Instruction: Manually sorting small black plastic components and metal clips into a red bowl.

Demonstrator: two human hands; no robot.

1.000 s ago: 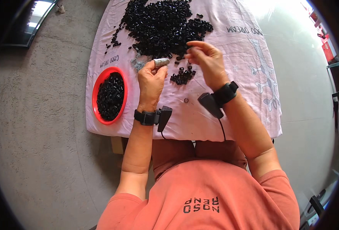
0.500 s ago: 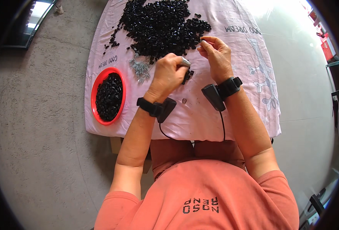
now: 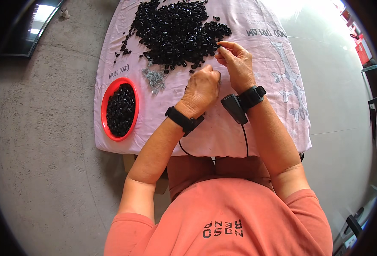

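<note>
A big heap of small black plastic pieces (image 3: 178,32) lies on the pink cloth (image 3: 265,55) covering the bench, directly beyond both hands. The right hand (image 3: 235,64) is nearer, fingertips pinched at the heap's near right edge (on what, too small to tell). The left hand (image 3: 202,87) is curled shut just beside it; contents hidden. Silvery metal bits (image 3: 154,78) and a red bowl (image 3: 120,108) of black pieces lie leftward.

Makeshift small-parts sorting workplace

Bare concrete floor (image 3: 47,170); a cloth-covered table (image 3: 274,106) heaped with black parts (image 3: 175,30), red bowl (image 3: 120,109) at its left edge.
</note>
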